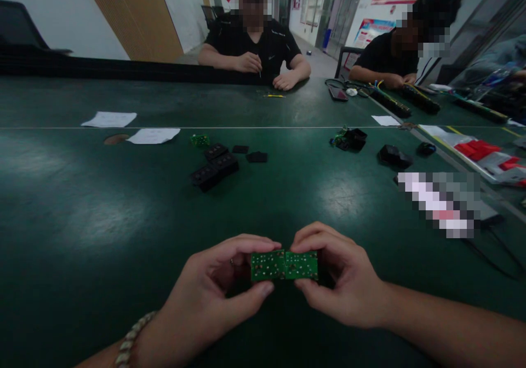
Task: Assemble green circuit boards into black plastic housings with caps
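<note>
Two small green circuit boards sit edge to edge in front of me, dotted with solder points. My left hand (222,277) grips the left circuit board (268,265) between thumb and fingers, at its top and bottom edges. The right circuit board (301,265) is pinched the same way by my right hand (341,275). The boards' facing edges meet or nearly meet; whether they are joined I cannot tell. Their far sides are hidden. A beaded bracelet (133,338) circles my left wrist.
Black plastic cases (216,168), flat black pieces (257,157) and another green board (200,139) lie ahead on the green table (123,193). Papers (154,136) are left; black parts (394,156) and a partly blurred device (489,209) right. Two people sit opposite.
</note>
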`<action>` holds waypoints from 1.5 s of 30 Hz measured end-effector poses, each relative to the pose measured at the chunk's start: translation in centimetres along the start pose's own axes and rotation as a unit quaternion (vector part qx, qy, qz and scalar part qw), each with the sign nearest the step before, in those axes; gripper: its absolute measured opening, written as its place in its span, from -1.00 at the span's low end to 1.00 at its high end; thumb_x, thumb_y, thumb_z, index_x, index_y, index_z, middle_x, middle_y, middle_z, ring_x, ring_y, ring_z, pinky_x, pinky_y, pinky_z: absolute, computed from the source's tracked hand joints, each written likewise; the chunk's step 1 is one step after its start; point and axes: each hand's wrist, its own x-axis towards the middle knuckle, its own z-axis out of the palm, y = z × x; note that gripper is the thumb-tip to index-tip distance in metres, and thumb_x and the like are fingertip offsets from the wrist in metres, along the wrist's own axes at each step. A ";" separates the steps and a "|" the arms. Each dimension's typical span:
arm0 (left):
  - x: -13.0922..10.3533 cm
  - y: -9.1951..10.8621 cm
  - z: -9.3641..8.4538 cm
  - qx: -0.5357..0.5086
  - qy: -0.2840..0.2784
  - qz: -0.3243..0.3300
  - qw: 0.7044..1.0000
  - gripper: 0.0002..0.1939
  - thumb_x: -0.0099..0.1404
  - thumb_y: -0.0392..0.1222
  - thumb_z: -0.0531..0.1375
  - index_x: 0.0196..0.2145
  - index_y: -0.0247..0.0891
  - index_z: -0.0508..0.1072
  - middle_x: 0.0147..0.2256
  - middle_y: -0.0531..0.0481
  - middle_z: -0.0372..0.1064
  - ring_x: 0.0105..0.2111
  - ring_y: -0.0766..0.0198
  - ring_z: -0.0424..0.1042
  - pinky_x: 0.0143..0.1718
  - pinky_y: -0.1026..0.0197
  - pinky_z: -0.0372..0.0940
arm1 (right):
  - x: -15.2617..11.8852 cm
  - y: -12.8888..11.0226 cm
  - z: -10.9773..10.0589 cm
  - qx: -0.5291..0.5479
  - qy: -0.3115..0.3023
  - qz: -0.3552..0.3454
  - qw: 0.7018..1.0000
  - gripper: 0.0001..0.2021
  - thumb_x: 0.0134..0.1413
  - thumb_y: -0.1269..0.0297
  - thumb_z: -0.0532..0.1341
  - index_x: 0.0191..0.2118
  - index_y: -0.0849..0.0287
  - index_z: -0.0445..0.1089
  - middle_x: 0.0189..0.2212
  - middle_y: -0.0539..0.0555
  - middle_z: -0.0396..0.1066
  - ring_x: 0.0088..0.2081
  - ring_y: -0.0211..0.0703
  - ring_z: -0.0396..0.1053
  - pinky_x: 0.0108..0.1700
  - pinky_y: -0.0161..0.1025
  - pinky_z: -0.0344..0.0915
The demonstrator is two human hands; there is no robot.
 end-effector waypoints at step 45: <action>-0.2 -0.3 -0.3 -0.005 0.001 -0.007 1.000 -0.54 0.19 -0.45 0.45 -0.04 0.02 0.69 -0.01 -0.02 0.67 -0.01 0.11 0.62 0.00 0.22 0.53 | 0.3 -0.4 -0.1 0.014 -0.006 0.008 1.000 -0.58 -0.01 0.54 0.38 0.01 0.14 0.51 -0.13 0.15 0.44 -0.24 -0.11 0.48 -0.29 -0.19 0.41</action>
